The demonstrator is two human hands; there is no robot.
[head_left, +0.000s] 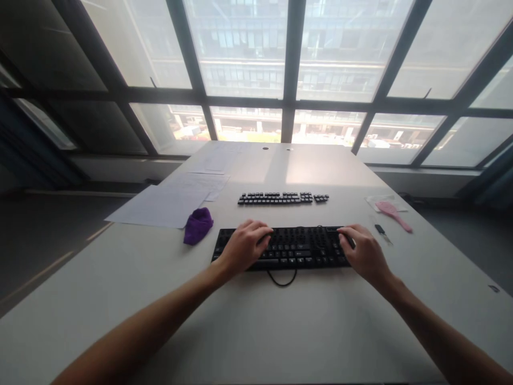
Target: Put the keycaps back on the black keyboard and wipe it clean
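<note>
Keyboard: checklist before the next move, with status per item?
1. Left hand on the left part of the keyboard: ok.
2. Right hand at its right end: ok.
3. Either hand actually gripping the keyboard: cannot tell.
4. Cable loop on the table in front, between the wrists, under neither hand: ok.
5. Loose keycaps in rows behind, apart from the keyboard: ok.
6. Purple cloth left of the keyboard, not touching it: ok.
</note>
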